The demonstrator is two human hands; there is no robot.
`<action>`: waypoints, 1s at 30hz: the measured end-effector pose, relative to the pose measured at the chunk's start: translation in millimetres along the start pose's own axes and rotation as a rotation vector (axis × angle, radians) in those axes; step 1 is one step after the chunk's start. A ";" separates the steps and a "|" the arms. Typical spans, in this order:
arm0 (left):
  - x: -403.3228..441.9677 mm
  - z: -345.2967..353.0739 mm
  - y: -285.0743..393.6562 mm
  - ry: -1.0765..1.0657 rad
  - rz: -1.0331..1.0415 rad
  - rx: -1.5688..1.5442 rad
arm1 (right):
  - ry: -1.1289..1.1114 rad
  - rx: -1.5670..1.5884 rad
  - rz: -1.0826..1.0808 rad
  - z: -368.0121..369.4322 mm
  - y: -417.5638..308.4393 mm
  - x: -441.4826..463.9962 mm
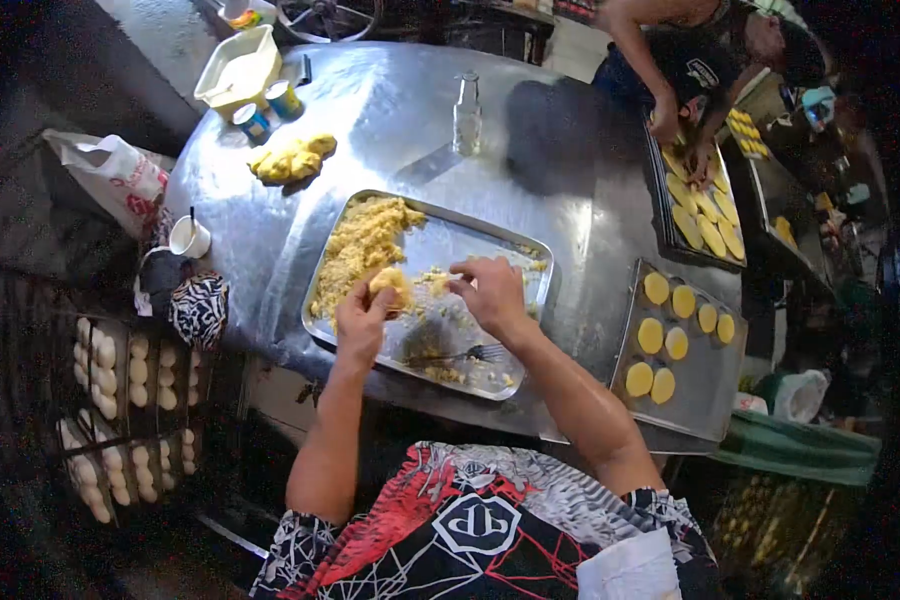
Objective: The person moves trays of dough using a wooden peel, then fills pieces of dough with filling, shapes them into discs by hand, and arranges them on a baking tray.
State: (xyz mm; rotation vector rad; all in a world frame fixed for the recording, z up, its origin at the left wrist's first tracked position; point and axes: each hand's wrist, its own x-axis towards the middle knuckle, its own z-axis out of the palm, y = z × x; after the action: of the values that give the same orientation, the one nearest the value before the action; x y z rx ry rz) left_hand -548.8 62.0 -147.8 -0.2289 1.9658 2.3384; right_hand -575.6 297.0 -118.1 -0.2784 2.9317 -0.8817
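Observation:
My left hand (362, 312) is closed round a rough lump of crumbly yellow filling (393, 286), held up over a metal tray (542, 262). Across from it, my right hand (497, 296) hovers above the same tray with thumb and fingers curled together; a small yellowish bit seems to be at its fingertips, too small to make out. A heap of yellow crumbly filling (365, 235) fills the tray's left side. Scattered crumbs and a fork (485, 353) lie in its lower part.
On the steel table (370, 90) are a yellow dough lump (292, 160), a glass bottle (467, 115), cans (282, 98) and a white tub (245, 75). At right, a tray (700, 390) carries several yellow discs (650, 335). Another person's hands (705, 160) work over a filled tray (654, 160).

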 end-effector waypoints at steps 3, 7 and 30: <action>8.8 -33.1 9.2 -0.022 -0.069 0.114 | 0.064 -0.101 -0.076 24.3 -3.8 4.9; 23.5 -54.0 6.3 -0.124 -0.080 0.145 | 0.084 -0.121 -0.212 47.8 -11.1 16.6; -67.3 27.4 6.0 0.200 -0.186 -0.244 | 0.137 0.662 -0.161 49.5 -34.7 -34.2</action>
State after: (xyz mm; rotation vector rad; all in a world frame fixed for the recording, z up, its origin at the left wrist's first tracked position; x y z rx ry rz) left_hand -485.2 90.3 -126.3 -0.6555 1.6436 2.5084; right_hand -530.9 248.4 -139.8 -0.4153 2.5503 -1.8759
